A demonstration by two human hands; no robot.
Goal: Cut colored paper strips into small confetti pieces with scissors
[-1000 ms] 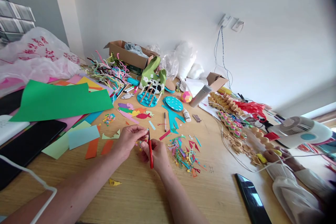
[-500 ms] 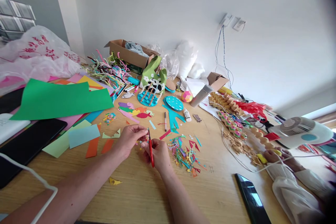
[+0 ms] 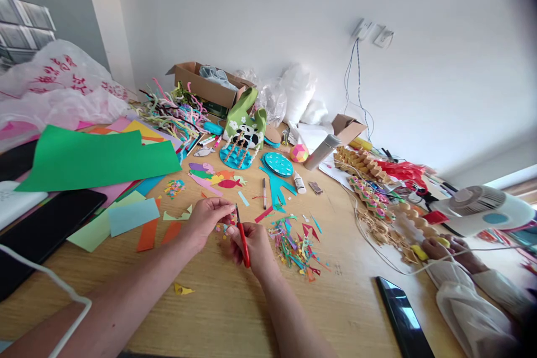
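My right hand point(image 3: 255, 243) is closed around red-handled scissors point(image 3: 243, 238), whose blades point up and away from me. Just left of the blades, my left hand point(image 3: 212, 218) pinches with thumb and forefinger; whatever is between the fingertips is too small to make out. Tiny coloured paper bits point(image 3: 221, 228) lie on the table beneath both hands. Right of my right hand spreads a heap of paper scraps point(image 3: 293, 246). Beyond my hands lie cut paper fish, among them a red fish point(image 3: 230, 184), and a pen point(image 3: 264, 193).
Green paper point(image 3: 100, 159) and other coloured sheets cover the left side, near a black tablet point(image 3: 50, 240). A phone point(image 3: 403, 313) lies at front right. Another person's hands point(image 3: 444, 251) work at the right, by a white fan point(image 3: 478, 210). Blue discs point(image 3: 278, 164) and a glue bottle point(image 3: 299, 183) stand further back.
The scissors have tilted slightly, their handles shifting a little to the right with my right hand. My left hand keeps its pinch in nearly the same place.
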